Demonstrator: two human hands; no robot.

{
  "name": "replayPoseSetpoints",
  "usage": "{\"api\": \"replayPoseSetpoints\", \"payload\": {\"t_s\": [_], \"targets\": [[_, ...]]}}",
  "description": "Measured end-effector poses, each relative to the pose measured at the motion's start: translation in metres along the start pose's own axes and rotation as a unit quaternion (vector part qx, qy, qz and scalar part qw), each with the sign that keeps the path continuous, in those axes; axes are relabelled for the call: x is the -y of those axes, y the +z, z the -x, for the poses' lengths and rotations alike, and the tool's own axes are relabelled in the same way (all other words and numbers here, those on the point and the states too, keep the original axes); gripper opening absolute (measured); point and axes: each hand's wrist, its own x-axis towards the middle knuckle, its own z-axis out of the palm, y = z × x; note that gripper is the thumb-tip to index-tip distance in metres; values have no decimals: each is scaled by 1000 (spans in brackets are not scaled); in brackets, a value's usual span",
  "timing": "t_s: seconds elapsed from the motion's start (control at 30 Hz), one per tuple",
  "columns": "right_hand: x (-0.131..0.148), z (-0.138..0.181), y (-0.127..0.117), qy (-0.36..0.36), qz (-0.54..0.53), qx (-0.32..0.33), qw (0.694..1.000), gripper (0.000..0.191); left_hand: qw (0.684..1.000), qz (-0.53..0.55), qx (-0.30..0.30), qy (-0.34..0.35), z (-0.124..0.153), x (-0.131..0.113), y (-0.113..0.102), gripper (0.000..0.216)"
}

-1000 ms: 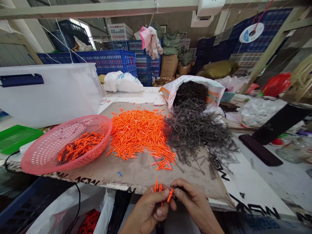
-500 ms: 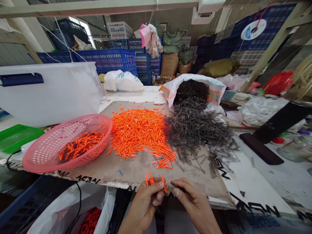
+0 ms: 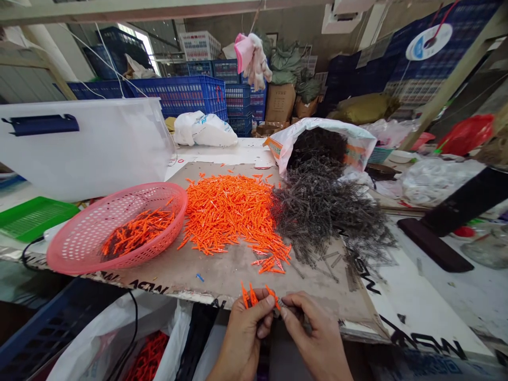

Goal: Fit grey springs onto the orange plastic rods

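Observation:
My left hand (image 3: 250,328) is closed around several small, pointed orange plastic pieces (image 3: 253,295). One more orange piece (image 3: 273,297) sticks out between its thumb and forefinger, angled toward the other hand. Pinched in my right hand (image 3: 313,328) is a thin dark coil spring, mostly hidden by the fingertips, at the lower end of that orange piece. Beyond both hands lies a heap of loose orange pieces (image 3: 230,211). A tangled pile of dark coil springs (image 3: 317,206) spreads to its right, spilling from a white sack (image 3: 278,145).
At left, a pink perforated basket (image 3: 63,248) holds orange pieces with dark springs among them. Behind it stand a translucent bin (image 3: 99,153) and a green tray (image 3: 35,217). A black stand (image 3: 436,243) is at right. Below the table edge hangs an open white bag (image 3: 91,333) with red pieces inside.
My right hand has moved left against the orange piece held out by my left hand; the gap between them has closed. The whole view has shifted slightly.

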Motion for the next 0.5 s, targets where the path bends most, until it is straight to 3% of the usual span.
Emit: {"api": "replayPoseSetpoints", "payload": {"t_s": [0.5], "targets": [[0, 9, 11, -106, 109, -70, 986, 15, 998, -36, -27, 31, 1, 4, 2, 30]]}}
